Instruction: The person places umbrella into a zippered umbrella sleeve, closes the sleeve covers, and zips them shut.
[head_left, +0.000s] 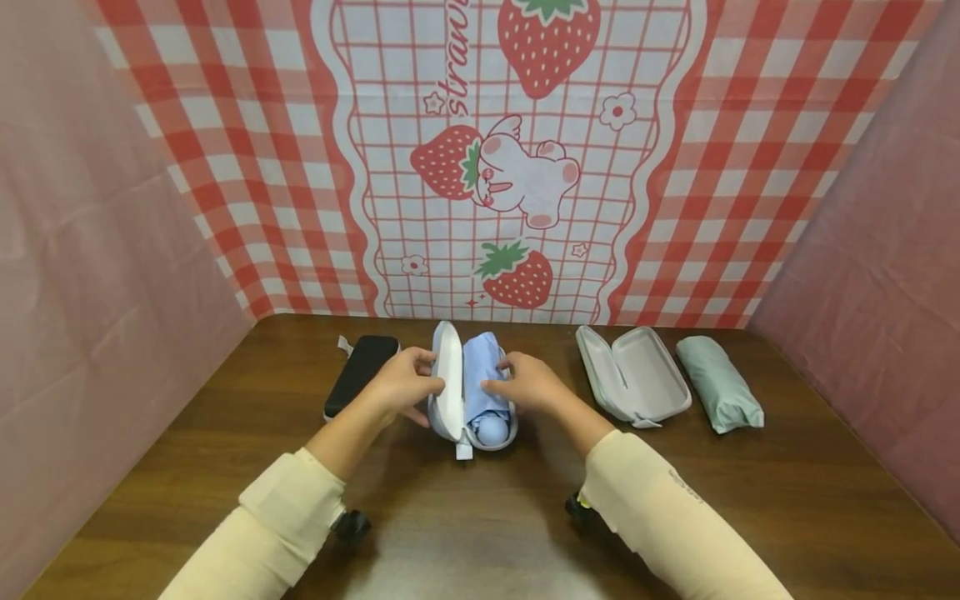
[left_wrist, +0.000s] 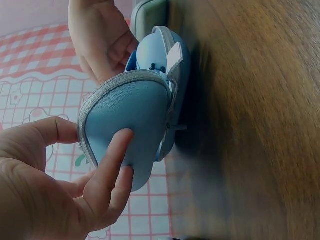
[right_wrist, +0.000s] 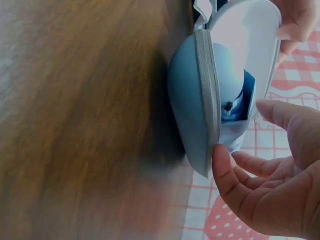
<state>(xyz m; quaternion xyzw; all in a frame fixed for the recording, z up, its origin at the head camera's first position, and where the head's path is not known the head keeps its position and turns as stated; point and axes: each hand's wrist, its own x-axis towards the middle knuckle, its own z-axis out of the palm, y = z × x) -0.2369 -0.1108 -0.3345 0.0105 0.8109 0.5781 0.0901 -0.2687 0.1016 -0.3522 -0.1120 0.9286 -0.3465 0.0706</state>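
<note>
A light-blue zip case [head_left: 450, 417] stands unzipped on the table, its white-lined lid raised on the left. Inside lies a folded light-blue umbrella [head_left: 483, 387], its rounded end toward me. My left hand [head_left: 408, 382] holds the lid, thumb at its rim and fingers against the outer face [left_wrist: 125, 112]. On the other side my right hand [head_left: 528, 382] holds the case's right edge, the index fingertip on the zip rim [right_wrist: 209, 100] and the thumb over the umbrella.
A black case [head_left: 360, 375] lies to the left, partly behind my left wrist. On the right are an open grey case [head_left: 652, 375] and a grey-green wrapped bundle [head_left: 720, 383]. A checked strawberry cloth [head_left: 525, 167] hangs behind the table [head_left: 465, 533].
</note>
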